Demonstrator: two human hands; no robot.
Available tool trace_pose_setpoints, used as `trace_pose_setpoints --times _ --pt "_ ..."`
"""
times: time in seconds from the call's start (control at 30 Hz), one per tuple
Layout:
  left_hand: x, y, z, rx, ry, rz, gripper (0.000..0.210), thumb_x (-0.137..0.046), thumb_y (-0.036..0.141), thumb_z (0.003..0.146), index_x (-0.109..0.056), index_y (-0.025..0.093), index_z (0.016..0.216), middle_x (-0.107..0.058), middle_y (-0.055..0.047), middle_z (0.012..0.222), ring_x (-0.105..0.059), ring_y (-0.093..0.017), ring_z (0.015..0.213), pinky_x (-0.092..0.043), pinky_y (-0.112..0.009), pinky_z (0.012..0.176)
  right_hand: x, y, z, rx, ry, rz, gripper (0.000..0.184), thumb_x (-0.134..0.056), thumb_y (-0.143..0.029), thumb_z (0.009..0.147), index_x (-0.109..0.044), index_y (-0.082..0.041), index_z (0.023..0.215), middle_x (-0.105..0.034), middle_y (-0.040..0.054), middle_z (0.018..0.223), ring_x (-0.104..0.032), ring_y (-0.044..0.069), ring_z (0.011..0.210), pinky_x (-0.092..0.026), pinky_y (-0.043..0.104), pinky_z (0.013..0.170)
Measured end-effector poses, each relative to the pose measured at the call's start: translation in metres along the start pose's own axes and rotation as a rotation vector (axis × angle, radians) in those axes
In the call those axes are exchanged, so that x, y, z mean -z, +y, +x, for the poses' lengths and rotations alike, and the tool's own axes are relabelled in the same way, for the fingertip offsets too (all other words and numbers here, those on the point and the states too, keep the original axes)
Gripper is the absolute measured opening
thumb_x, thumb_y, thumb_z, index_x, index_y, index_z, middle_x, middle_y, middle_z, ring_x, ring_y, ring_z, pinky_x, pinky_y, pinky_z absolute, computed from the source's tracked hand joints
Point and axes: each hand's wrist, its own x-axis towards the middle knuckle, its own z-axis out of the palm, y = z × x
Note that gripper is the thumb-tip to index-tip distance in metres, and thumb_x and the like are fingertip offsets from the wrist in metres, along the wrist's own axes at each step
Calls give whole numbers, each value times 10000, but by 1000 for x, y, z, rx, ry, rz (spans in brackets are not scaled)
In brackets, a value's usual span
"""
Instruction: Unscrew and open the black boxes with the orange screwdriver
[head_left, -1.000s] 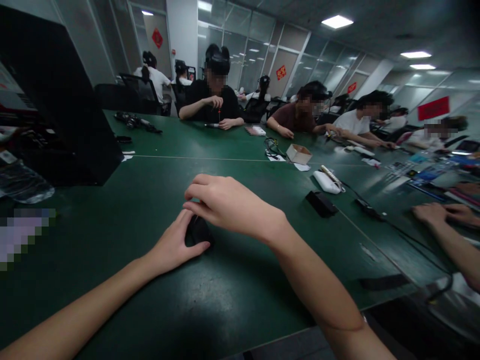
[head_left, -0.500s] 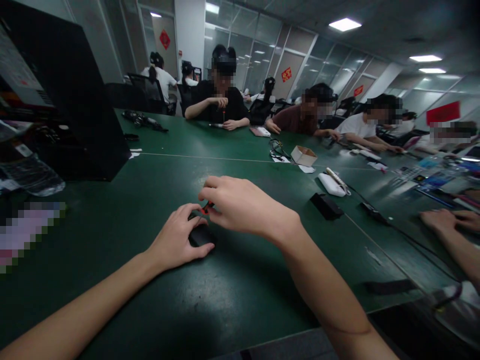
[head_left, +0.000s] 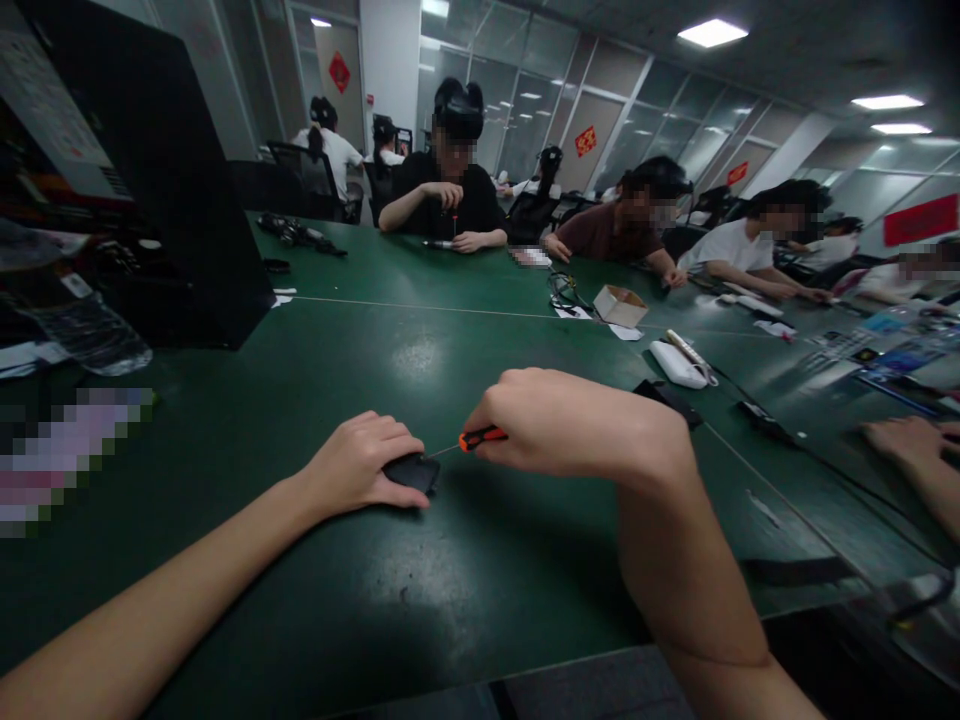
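Observation:
Flat on the green table (head_left: 315, 590) lies a small black box-like device (head_left: 414, 474), whose kind I cannot make out. My left hand (head_left: 367, 462) grips it from the left, thumb along the near side and fingers over the far side. My right hand (head_left: 540, 420) is closed around the orange and black handle of a screwdriver (head_left: 480, 438). Its thin shaft points left, nearly level, and the tip meets the far right edge of the device. Whether the tip is inside a gap there is too small to tell.
A black computer case (head_left: 161, 190) stands at the left, a wrapped plastic bundle (head_left: 90, 310) beside it. Right of my hands lie a black box (head_left: 667, 402), a white power bank-like object (head_left: 681, 364) and cables. An open carton (head_left: 619, 305) sits farther back. Several people work across the table.
My right hand has moved right, away from my left hand, and the screwdriver has tipped to point left at the device's edge. The left hand keeps its hold on the device.

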Motion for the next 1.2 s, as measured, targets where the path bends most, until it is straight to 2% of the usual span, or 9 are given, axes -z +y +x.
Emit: trace_pose_setpoints --times 0.17,0.4,0.6,0.77,0.87,0.97,1.07,1.2 --pt "-2 5 1 22 26 2 573 -596 714 847 -701 158 935 -722 -54 846 -669 -214 778 -412 -323 697 5 8 -19 -79 -19 -21 243 -572 -319 864 -723 -202 714 -664 66 702 -500 141 548 -259 295 543" --pt "-3 7 1 42 31 87 551 -554 694 880 -696 162 884 -710 -41 800 -654 -202 727 -406 -317 658 5 6 -17 -12 -27 15 283 -546 -343 880 -717 -211 697 -642 46 666 -455 125 516 -259 284 540" --pt "-6 9 -1 39 45 137 572 -506 706 897 -678 161 869 -693 -42 778 -640 -201 701 -397 -319 637 4 4 -10 23 -43 22 293 -544 -353 884 -748 -194 748 -676 56 700 -482 124 534 -289 275 549" --pt "-8 8 -1 64 17 99 550 -540 693 891 -671 159 931 -706 -54 839 -660 -216 758 -418 -326 680 1 14 -2 35 -73 111 287 -572 -391 897 -795 -211 892 -736 60 798 -586 142 632 -337 258 584" --pt "-6 8 -1 113 -1 62 521 -596 663 876 -669 159 982 -719 -64 894 -673 -228 796 -436 -337 717 -15 31 6 49 -90 221 382 -569 -518 918 -789 -224 1023 -762 57 895 -633 155 717 -372 249 627" --pt "-6 9 0 147 -13 36 521 -622 656 863 -668 159 1015 -722 -70 910 -677 -232 807 -446 -341 735 -47 48 15 71 -60 284 523 -499 -641 936 -776 -206 1026 -746 60 859 -621 152 711 -360 249 617" --pt "-6 9 1 143 -23 21 520 -626 657 860 -667 162 1016 -727 -72 925 -680 -234 820 -447 -342 742 -84 63 22 51 44 260 594 -475 -687 929 -745 -160 879 -681 52 731 -549 137 626 -308 256 581" --pt "-6 9 1 151 -9 3 507 -632 652 858 -668 171 1015 -731 -69 930 -680 -229 824 -449 -335 744 -121 76 31 88 221 225 560 -488 -645 947 -700 -134 863 -669 70 799 -556 151 704 -312 263 642"
